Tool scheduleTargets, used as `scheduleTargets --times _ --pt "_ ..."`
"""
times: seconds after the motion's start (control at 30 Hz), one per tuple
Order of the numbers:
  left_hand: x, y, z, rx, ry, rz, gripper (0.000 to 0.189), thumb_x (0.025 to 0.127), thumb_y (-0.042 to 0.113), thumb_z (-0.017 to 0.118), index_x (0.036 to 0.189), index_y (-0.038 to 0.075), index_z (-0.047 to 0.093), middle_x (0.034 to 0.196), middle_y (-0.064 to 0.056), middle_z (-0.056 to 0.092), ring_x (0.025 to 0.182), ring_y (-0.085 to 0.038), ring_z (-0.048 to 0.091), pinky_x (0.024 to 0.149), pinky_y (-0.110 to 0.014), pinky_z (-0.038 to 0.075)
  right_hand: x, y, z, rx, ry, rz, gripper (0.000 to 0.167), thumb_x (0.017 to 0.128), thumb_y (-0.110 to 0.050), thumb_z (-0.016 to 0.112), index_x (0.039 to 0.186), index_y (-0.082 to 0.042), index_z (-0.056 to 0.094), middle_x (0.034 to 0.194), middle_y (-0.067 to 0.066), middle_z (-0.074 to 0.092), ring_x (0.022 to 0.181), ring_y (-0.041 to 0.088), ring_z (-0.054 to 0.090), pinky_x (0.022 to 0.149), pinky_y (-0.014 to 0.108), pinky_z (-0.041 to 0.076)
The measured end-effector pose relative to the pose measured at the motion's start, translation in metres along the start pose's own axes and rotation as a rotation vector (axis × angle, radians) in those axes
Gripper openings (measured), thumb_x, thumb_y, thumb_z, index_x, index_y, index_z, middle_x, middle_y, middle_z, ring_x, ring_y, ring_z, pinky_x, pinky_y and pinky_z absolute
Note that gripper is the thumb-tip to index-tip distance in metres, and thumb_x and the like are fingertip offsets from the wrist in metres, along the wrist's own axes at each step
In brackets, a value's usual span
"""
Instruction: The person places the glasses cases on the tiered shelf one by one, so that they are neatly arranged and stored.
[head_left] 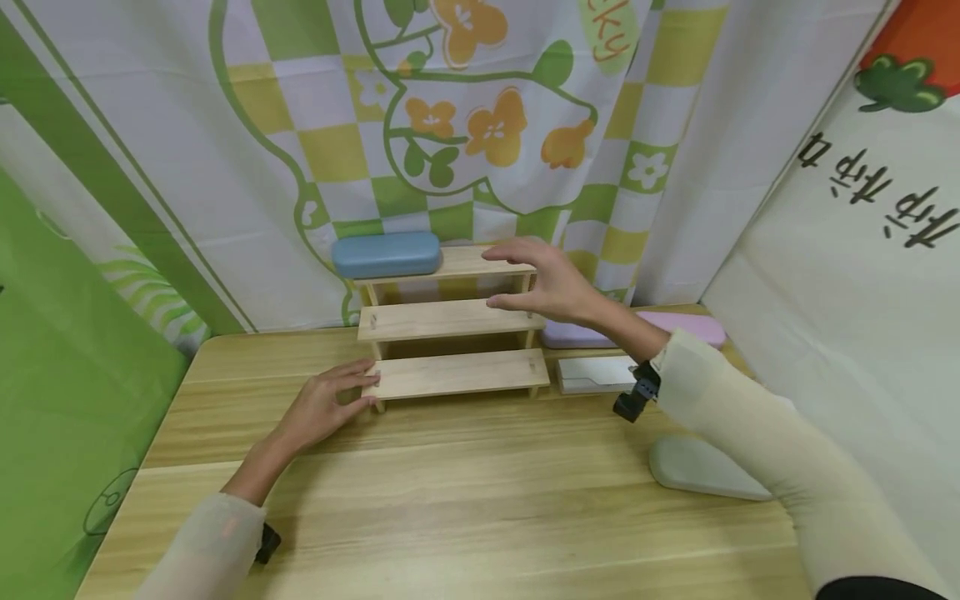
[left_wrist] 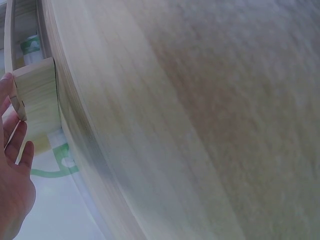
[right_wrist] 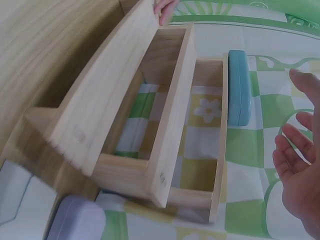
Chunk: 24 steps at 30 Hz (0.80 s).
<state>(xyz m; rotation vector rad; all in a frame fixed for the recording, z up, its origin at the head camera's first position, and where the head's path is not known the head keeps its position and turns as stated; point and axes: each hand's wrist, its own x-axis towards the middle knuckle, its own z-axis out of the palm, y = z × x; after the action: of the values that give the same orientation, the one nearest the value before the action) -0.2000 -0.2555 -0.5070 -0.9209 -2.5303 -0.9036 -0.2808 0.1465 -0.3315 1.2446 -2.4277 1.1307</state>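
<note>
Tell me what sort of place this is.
Probably an indoor desk corner, perhaps in a home: a wooden table stands against a patterned curtain, holding a three-step shelf with a blue case on top.

The left grip (left_wrist: 17, 187) holds one end of a wooden shelf (left_wrist: 37, 92) beside a wood-grained tabletop (left_wrist: 170, 135) and green-patterned cloth (left_wrist: 57, 192).

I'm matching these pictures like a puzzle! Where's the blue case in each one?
Head: the blue case lies left of centre, on the left end of the top step of the wooden shelf.
Left wrist: not visible here.
Right wrist: right of centre, in the upper half, against the top step.
Shared landmark: the wooden shelf, partly showing at upper left in the left wrist view.
</note>
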Motion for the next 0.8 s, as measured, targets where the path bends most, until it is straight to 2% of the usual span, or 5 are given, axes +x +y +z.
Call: scheduleTargets --times 0.17,0.37,0.63,0.7,0.8 --pt "0.000 0.000 0.001 0.001 0.008 0.008 0.037 0.083 0.001 0.089 0.119 0.000 0.079 0.138 -0.025 0.067 0.123 -0.044 0.068 0.097 -0.058 0.059 -0.016 -0.001 -0.008 -0.019 -0.030 -0.017 0.063 0.082 -0.015 0.093 0.137 0.000 0.068 0.141 0.015 0.068 0.130 0.033 0.062 0.109 0.050 0.054" --pt "0.001 0.000 0.001 -0.003 0.005 0.008 0.037 0.084 0.001 0.089 0.119 0.000 0.079 0.138 -0.024 0.067 0.124 -0.044 0.067 0.098 -0.056 0.059 -0.037 0.000 -0.015 -0.001 -0.066 0.004 0.067 0.081 -0.013 0.094 0.141 -0.002 0.066 0.141 0.014 0.068 0.125 0.032 0.065 0.105 0.050 0.055" --pt "0.001 -0.001 0.001 0.010 0.002 0.011 0.037 0.083 0.001 0.089 0.119 0.000 0.079 0.139 -0.023 0.068 0.124 -0.043 0.068 0.097 -0.056 0.059 -0.065 0.007 -0.025 0.036 -0.108 0.009 0.067 0.080 -0.007 0.094 0.140 -0.002 0.066 0.140 0.015 0.068 0.129 0.034 0.063 0.106 0.059 0.054" --pt "0.001 -0.001 0.001 0.006 0.000 0.006 0.037 0.083 0.001 0.089 0.119 0.000 0.079 0.139 -0.023 0.067 0.125 -0.043 0.067 0.098 -0.056 0.059 -0.072 0.009 -0.028 0.025 -0.114 0.026 0.066 0.080 -0.008 0.094 0.140 -0.003 0.067 0.140 0.013 0.068 0.130 0.034 0.063 0.106 0.054 0.055" --pt "0.001 0.000 0.001 0.002 0.000 -0.003 0.038 0.083 0.001 0.089 0.119 0.000 0.079 0.139 -0.023 0.067 0.126 -0.043 0.066 0.099 -0.056 0.058 -0.082 0.011 -0.032 0.007 -0.129 0.051 0.064 0.080 -0.010 0.095 0.139 -0.006 0.069 0.139 0.010 0.070 0.129 0.032 0.063 0.104 0.040 0.055"
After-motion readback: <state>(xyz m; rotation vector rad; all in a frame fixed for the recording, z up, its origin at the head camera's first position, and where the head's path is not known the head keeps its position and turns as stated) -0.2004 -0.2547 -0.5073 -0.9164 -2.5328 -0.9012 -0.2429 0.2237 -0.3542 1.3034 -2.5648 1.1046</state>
